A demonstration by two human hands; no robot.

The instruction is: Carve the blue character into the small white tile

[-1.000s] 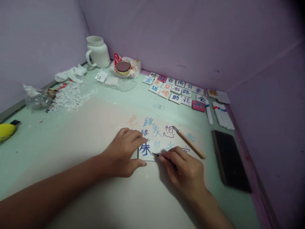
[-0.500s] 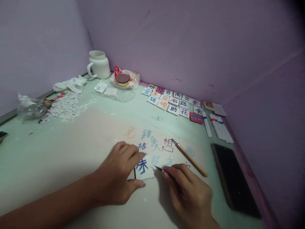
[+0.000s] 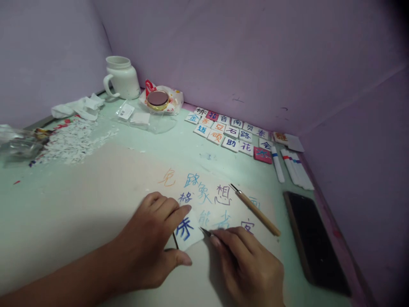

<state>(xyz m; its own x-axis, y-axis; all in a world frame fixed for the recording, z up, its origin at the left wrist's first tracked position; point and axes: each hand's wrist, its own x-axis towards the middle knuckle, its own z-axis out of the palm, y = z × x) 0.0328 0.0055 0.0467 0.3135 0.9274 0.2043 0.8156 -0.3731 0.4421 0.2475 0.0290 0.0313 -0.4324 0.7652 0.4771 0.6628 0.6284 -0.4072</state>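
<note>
My left hand (image 3: 156, 238) grips a small white tile (image 3: 191, 236) between thumb and fingers, flat on the paper. A blue written character shows on its face, and a dark strip runs along its left side, partly hidden by the hand. In my right hand (image 3: 249, 264) is a craft knife (image 3: 207, 232), held like a pen. Its pointed tip is at the tile's right edge; whether it touches cannot be made out. A wooden-handled carving tool (image 3: 258, 212) lies just beyond my right hand, on paper (image 3: 128, 192) bearing several coloured handwritten characters.
Rows of character tiles (image 3: 230, 143) lie along the back wall. Markers (image 3: 297, 170) and a phone (image 3: 316, 243) are on the right. A white mug (image 3: 123, 79), a round tin (image 3: 158, 99), plastic packets (image 3: 139, 118) and a heap of white shavings (image 3: 72, 143) occupy the back left.
The view has shifted slightly, so most things sit a little further left. The tile is turned a little, and the knife tip is nearer its right edge. Both hands keep their holds.
</note>
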